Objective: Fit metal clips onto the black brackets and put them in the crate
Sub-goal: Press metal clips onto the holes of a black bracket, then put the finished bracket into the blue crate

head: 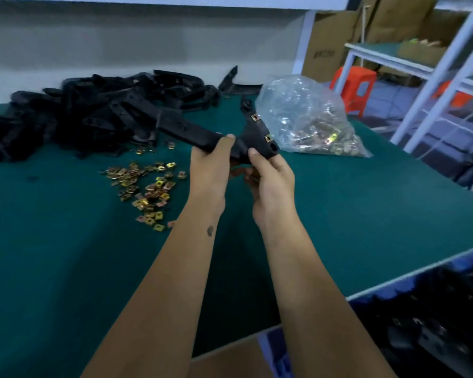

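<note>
Both hands hold one long black plastic bracket (202, 135) above the green table (366, 200): left hand (209, 165) fingers curl round its bar, right hand (271, 175) grips its wide end (two gold clips (268, 137) sit there). Loose gold metal clips (148, 186) lie left; black brackets (79, 115) pile behind.

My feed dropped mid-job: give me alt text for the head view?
Both hands, left hand and right hand, grip a black bracket with two metal clips fitted, above a green table. Loose clips and piled brackets lie left, a clip bag behind.
</note>
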Demonstrator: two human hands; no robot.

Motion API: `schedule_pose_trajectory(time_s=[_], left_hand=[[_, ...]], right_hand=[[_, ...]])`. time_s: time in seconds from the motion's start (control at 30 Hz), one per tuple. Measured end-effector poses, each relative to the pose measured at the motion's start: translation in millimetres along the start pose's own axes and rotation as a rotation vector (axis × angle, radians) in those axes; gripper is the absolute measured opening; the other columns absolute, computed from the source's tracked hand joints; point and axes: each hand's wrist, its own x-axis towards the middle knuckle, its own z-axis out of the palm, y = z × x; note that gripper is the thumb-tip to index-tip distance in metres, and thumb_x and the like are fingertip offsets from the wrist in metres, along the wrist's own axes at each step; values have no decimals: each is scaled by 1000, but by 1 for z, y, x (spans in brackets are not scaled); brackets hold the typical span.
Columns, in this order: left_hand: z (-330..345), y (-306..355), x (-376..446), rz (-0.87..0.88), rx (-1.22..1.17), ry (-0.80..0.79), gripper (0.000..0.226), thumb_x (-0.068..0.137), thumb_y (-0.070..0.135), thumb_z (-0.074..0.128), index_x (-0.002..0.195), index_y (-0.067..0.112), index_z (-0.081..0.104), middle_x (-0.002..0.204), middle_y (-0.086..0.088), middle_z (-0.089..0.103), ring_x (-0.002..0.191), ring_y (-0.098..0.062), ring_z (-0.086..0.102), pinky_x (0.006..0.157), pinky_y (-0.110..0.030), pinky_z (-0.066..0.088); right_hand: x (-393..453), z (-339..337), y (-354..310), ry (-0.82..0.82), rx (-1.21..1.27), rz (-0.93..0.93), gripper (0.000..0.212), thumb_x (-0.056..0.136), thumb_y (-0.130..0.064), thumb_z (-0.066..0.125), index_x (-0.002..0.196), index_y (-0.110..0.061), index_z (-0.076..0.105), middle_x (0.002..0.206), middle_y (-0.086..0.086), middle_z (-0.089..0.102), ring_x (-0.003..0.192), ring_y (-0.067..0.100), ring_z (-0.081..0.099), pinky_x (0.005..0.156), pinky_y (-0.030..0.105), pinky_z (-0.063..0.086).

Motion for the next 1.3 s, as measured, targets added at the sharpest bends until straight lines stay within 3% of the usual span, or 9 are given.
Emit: schedule_pose_trajectory(time_s=[0.17, 0.27, 0.43, 0.67, 0.9, 1.0, 1.1, 1.2, 1.3], left_hand=[[70, -20, -58, -84, -5, -195, 8, 93, 22, 56, 94, 28, 61, 89, 6, 63, 72, -14, 63, 56, -23, 53], [109, -39, -109, -181, -8, -384, 9, 95, 17, 59, 92, 24, 63, 85, 6, 66, 59, -10, 63, 56, -23, 54], [146, -68, -176, -335, 10, -688, 9, 98, 13, 57, 103, 17, 63, 93, 2, 66, 64, -16, 67, 66, -30, 60], [163, -120, -229, -460, 117, -886, 11, 95, 0, 58, 98, 9, 55, 86, -12, 64, 58, -14, 69, 57, -23, 56], [125, -174, -258, -623, 474, -1294, 18, 88, -2, 69, 98, 11, 63, 93, -11, 64, 59, -14, 66, 58, -22, 54], [111, -189, -270, -623, 637, -1547, 19, 91, -2, 64, 100, 14, 66, 100, -6, 64, 67, -11, 68, 63, -23, 55], [104, -198, -279, -606, 819, -1801, 24, 95, 3, 61, 108, 22, 67, 109, 3, 61, 78, -7, 69, 70, -21, 56], [100, -205, -285, -571, 1056, -1936, 30, 96, 18, 62, 125, 24, 63, 125, 8, 55, 103, -8, 64, 91, -26, 55], [98, -206, -283, -447, 1262, -1961, 45, 97, 39, 59, 140, 31, 51, 142, 6, 52, 122, -9, 53, 109, -28, 40]], right_hand=[[-9, -86, -55, 229, 107, -125, 16, 94, -2, 60, 83, -13, 56, 76, 5, 54, 54, 11, 45, 52, 19, 40], [-27, -148, -88, 352, 81, -243, 13, 94, -2, 59, 87, -13, 60, 74, 2, 59, 51, 9, 46, 50, 19, 42], [-79, -250, -126, 561, -73, -316, 9, 94, -9, 63, 95, -16, 69, 81, -1, 66, 58, 10, 53, 56, 23, 46], [-147, -343, -151, 770, -328, -318, 5, 93, -13, 65, 88, -16, 66, 73, -8, 65, 57, 7, 54, 59, 23, 47], [-243, -397, -160, 722, -689, 93, 12, 85, -6, 73, 88, -18, 71, 76, 1, 69, 67, 18, 61, 63, 30, 48], [-282, -409, -156, 705, -755, 256, 21, 83, -3, 74, 74, -21, 69, 68, 3, 62, 68, 19, 59, 62, 27, 46], [-299, -421, -151, 712, -855, 470, 8, 83, -5, 74, 85, -10, 68, 71, 7, 61, 71, 20, 58, 67, 30, 43], [-299, -431, -142, 655, -1031, 682, 11, 82, -9, 75, 89, -7, 66, 68, 7, 57, 63, 18, 52, 57, 26, 36], [-293, -433, -133, 695, -1101, 676, 16, 80, -9, 76, 92, -14, 68, 64, 3, 58, 57, 15, 53, 52, 22, 38]])
